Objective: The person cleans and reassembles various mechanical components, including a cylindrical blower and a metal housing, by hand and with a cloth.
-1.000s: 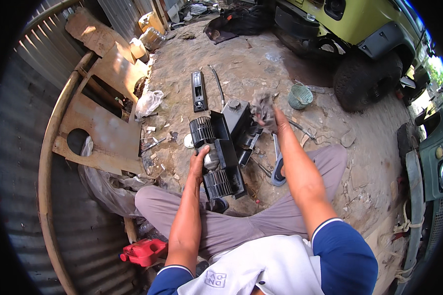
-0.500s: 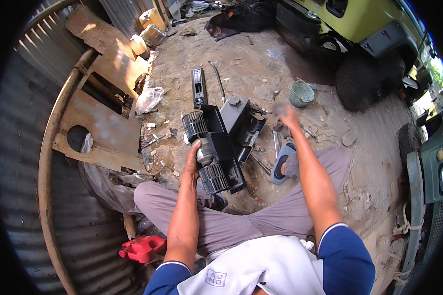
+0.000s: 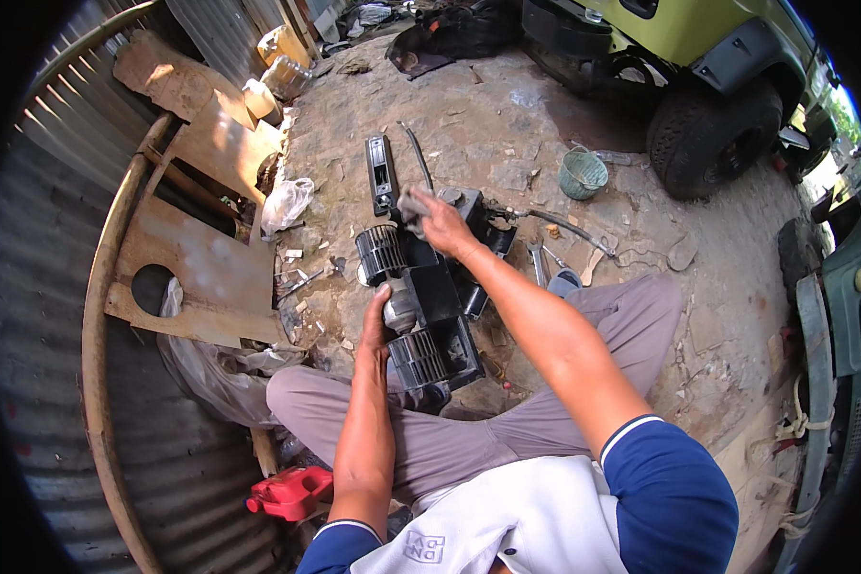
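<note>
My left hand point(image 3: 378, 320) grips a black blower unit point(image 3: 433, 298) by its middle, where a metal motor sits between two slatted cylindrical fans point(image 3: 378, 253). My right hand point(image 3: 440, 220) holds a crumpled grey rag point(image 3: 413, 203) just above the upper fan; whether the rag touches the unit I cannot tell. Behind them, partly hidden by my right hand and arm, lie a black box with a cap point(image 3: 464, 201), a long narrow black part point(image 3: 383, 167) and a hose point(image 3: 416, 153). Wrenches point(image 3: 540, 263) lie on the ground to the right.
A green bucket point(image 3: 584, 177) stands ahead right, before a yellow-green vehicle's tyre point(image 3: 713, 143). A green vehicle front point(image 3: 851, 297) is at right. Rusty panels point(image 3: 187, 273), a corrugated wall point(image 3: 43, 316), a plastic bag point(image 3: 287, 201) and a red jerrycan point(image 3: 287, 493) are at left.
My right hand has swung left with the rag, from near the bucket to above the blower. My left hand still holds the unit, which has shifted slightly left since a second ago.
</note>
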Tool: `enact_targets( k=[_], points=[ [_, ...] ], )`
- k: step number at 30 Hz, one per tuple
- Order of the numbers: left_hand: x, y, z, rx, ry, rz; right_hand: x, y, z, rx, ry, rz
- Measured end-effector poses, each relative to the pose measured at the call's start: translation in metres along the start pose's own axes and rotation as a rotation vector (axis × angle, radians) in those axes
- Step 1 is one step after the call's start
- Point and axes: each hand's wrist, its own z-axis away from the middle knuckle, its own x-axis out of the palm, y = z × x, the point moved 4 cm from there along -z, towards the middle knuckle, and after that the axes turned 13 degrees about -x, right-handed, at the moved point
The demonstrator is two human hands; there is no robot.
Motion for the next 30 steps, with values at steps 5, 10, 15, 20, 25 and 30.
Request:
enact_targets(
  k=[5,10,15,20,25,30],
  points=[
    [-0.012,0.0,0.0,0.013,-0.008,0.103,0.019,-0.023,0.045,0.056,-0.191,0.049],
    [-0.023,-0.002,-0.009,0.01,-0.026,0.072,0.011,-0.052,0.102,0.131,-0.088,-0.067],
    [-0.034,-0.002,-0.026,0.046,0.007,0.144,-0.014,-0.064,0.159,-0.002,-0.472,-0.008],
    [-0.028,0.0,-0.027,-0.001,0.034,0.148,-0.083,-0.014,0.124,0.042,-0.426,0.122],
    [-0.011,0.004,-0.017,0.03,0.006,0.101,-0.06,-0.063,0.06,-0.022,-0.151,-0.004],
    [-0.015,0.002,-0.017,0.058,-0.006,0.176,0.017,-0.093,0.122,-0.179,-0.251,-0.108]
  ],
)
